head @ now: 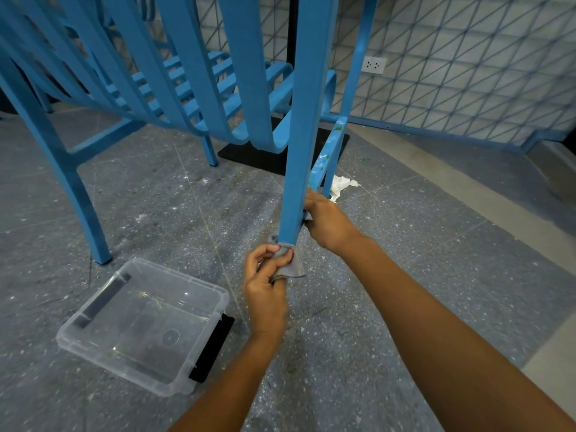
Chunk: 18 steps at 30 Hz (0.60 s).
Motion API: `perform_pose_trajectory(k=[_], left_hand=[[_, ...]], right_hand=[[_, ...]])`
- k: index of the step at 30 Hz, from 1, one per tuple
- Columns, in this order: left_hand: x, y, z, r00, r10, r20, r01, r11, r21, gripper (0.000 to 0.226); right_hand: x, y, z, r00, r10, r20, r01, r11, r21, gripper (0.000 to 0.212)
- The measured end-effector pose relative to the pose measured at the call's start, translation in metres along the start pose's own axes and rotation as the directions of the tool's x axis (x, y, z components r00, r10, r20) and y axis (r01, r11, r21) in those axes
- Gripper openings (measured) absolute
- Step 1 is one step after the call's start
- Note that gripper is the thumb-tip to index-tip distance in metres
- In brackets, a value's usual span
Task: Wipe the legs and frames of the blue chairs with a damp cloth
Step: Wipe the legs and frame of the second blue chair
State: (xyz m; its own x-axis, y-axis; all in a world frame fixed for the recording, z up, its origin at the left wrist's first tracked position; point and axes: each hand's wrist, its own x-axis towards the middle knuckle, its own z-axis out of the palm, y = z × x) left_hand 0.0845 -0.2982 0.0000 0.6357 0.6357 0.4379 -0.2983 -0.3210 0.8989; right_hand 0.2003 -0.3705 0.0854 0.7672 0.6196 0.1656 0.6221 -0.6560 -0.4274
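A blue chair fills the upper half of the head view, its slatted seat curving down behind the legs. Its near front leg (299, 157) runs down the middle of the frame. My left hand (266, 285) pinches a grey cloth (291, 263) against the foot of that leg. My right hand (327, 222) grips the same leg from the right, a little higher up. Behind it, a second leg (335, 145) carries green paint spots. Another blue leg (74, 188) stands at the left.
A clear plastic tub (93, 347) lies on the speckled grey floor at lower left, a black object (213, 350) beside it. Crumpled white paper (341, 185) lies behind the legs. A black table base (249, 152) and a tiled wall with a socket (374, 64) stand beyond.
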Motion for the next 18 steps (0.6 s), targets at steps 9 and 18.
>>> perform_pose_trajectory(k=[9,18], left_hand=[[-0.007,0.006,-0.009,0.985,-0.168,-0.042,0.163,0.980,-0.113,0.045],[-0.011,-0.006,-0.003,0.993,-0.114,0.031,0.115,0.992,-0.040,0.032]], right_hand=[[-0.001,-0.001,-0.001,1.000,-0.007,-0.002,0.007,1.000,-0.009,0.058],[-0.001,0.001,0.000,1.000,-0.015,-0.011,0.015,1.000,-0.002,0.060]])
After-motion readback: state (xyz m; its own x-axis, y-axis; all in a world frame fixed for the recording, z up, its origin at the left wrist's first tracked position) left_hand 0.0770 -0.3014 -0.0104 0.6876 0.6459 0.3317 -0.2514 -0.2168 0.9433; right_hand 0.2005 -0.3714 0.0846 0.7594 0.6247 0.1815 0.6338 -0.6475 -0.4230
